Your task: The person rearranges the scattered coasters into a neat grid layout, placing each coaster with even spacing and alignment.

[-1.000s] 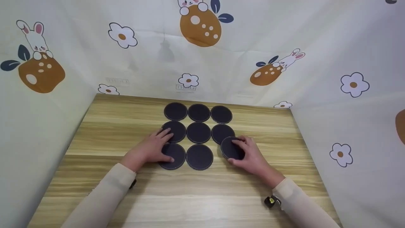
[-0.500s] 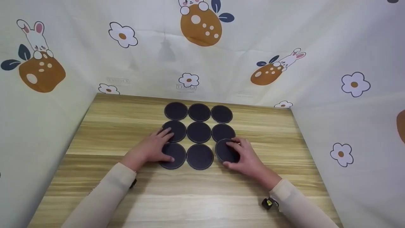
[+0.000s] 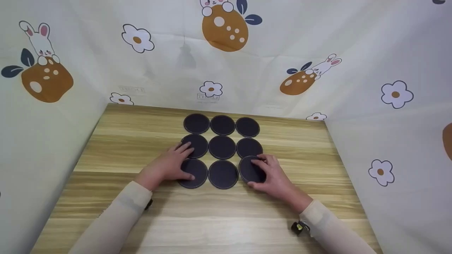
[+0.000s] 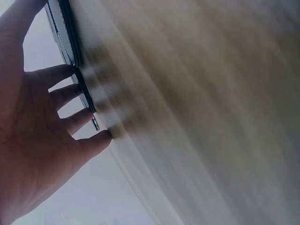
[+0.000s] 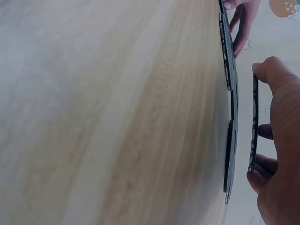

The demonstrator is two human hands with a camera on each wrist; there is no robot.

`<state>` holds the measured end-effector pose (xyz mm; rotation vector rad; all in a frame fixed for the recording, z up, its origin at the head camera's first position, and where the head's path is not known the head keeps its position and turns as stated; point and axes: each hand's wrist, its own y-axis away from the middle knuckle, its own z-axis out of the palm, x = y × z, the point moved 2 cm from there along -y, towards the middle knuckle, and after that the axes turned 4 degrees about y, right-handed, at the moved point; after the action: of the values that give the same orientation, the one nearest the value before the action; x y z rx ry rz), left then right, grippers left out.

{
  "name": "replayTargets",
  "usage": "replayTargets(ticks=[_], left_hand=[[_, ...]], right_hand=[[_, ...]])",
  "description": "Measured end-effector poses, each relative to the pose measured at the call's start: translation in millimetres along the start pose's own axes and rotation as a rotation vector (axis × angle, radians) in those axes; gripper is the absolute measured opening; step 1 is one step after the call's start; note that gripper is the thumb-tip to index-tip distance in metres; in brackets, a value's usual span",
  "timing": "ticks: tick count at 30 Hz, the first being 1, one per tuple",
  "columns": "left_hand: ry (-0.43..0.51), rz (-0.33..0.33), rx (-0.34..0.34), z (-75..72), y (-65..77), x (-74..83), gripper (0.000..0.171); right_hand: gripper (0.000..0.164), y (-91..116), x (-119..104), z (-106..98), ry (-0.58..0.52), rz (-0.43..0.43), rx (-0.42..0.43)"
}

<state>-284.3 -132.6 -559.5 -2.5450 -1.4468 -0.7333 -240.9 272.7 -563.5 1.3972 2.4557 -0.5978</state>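
Note:
Round black coasters [image 3: 221, 147] with stitched-looking edges lie in rows on the wooden table. My right hand [image 3: 279, 178] pinches another coaster [image 3: 250, 171] by its edges between thumb and fingertips, at the near right corner of the group. In the right wrist view this held coaster [image 5: 255, 122] shows edge-on, with a gap between it and the coasters [image 5: 229, 157] lying on the table. My left hand [image 3: 167, 164] spreads over the left column, fingertips on the middle-row coaster [image 3: 199, 148] and thumb on the near-row coaster [image 3: 198, 176].
The wood-grain table [image 3: 212, 218] reaches toward me in front of the coasters. Pale cloth walls [image 3: 169, 70] printed with rabbits and flowers enclose its back and both sides. A small black device [image 3: 298, 227] is strapped at the right wrist.
My right hand has moved left with the coaster, bringing it beside the near-row middle coaster, below the right column. The left hand has stayed in place.

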Motion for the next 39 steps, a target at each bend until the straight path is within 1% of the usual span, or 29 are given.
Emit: replayTargets(ticks=[6,13,21,27,33,39], left_hand=[[-0.009,0.004,0.008,-0.7,0.8,0.6,0.113],[-0.003,0.008,0.011,-0.6,-0.1,0.7,0.113],[0.002,0.015,0.003,-0.1,-0.1,0.1,0.112],[0.003,0.007,-0.002,-0.3,0.2,-0.2,0.113],[-0.006,0.006,-0.001,0.7,0.0,-1.1,0.113],[-0.003,0.008,0.001,0.2,0.1,-0.6,0.114]], right_hand=[[0.081,2,1,5,0.028,-0.011,-0.012],[0.08,5,3,9,0.032,-0.014,-0.015],[0.08,6,3,10,0.035,-0.008,-0.019],[0.081,8,2,12,0.053,-0.01,-0.031],[0.082,8,2,12,0.038,0.001,-0.059],[0.081,9,2,12,0.031,-0.006,-0.046]])
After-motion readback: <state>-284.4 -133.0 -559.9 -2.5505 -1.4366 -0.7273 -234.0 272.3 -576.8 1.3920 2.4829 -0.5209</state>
